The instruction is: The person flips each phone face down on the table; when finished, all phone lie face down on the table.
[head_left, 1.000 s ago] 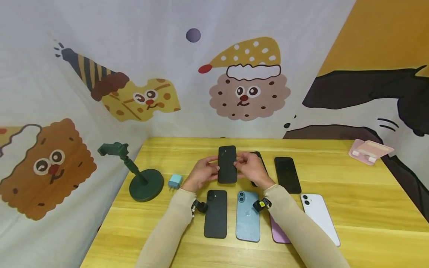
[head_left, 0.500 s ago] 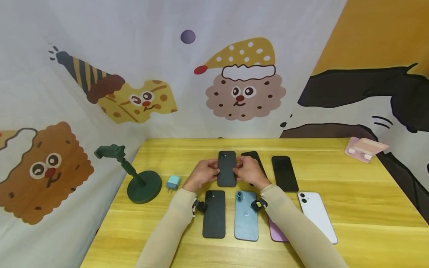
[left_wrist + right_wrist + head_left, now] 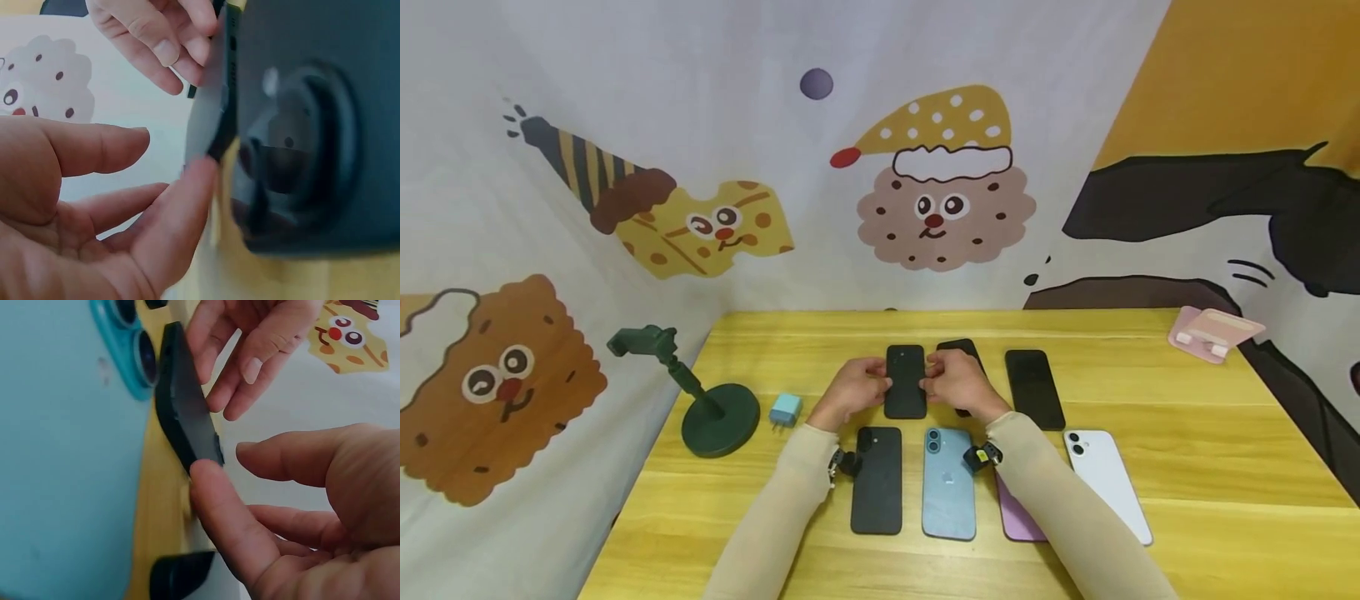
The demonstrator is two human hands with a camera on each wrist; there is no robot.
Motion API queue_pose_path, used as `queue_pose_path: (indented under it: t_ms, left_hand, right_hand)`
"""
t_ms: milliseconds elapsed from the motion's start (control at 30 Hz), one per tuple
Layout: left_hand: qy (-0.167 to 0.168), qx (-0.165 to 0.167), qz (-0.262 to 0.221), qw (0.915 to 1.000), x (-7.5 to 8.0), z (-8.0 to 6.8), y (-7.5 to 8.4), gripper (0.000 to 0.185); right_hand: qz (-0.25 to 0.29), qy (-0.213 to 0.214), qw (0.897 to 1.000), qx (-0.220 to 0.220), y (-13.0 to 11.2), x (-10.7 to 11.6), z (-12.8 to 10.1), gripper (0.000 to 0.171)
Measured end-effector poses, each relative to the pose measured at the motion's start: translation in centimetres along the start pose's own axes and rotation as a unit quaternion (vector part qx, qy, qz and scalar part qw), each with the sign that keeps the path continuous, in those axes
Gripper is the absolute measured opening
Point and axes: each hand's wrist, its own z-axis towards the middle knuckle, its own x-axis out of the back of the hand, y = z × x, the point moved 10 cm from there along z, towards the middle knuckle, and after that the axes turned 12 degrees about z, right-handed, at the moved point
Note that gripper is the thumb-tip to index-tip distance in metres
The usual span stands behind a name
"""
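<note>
While a dark phone [image 3: 906, 383] sits between them toward the far side of the table [image 3: 1225, 450], neither the left hand [image 3: 856, 387] nor the right hand [image 3: 961, 383] grips it: fingers are loosely extended, fingertips at its long edges. Nearer the person lie a black phone [image 3: 877, 487] and a blue phone [image 3: 949, 496], side by side.

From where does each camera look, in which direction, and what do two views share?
Head: worn on the head, facing forward and down over the table to the backdrop; both sleeves, left hand and right hand show.
Left wrist: on that wrist, facing the dark phone between the hands; both hands show.
Right wrist: on that wrist, facing the same phone; both hands show, blue phone too.
The wrist views share that phone.
</note>
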Motion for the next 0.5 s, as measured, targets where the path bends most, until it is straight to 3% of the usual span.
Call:
queue_pose_path:
  t_ms: [233, 500]
  left_hand:
    - [0.031, -0.026, 0.087, 0.9954, 0.1, -0.4, 1.9, 0.053]
    - [0.002, -0.056, 0.028, 0.998, -1.8, -0.7, 3.3, 0.05]
  right_hand:
    - [-0.04, -0.011, 0.998, 0.038, -0.6, 1.7, -0.5, 0.053]
    - [-0.024, -0.006, 0.999, 0.043, -0.7, 3.7, -1.7, 0.049]
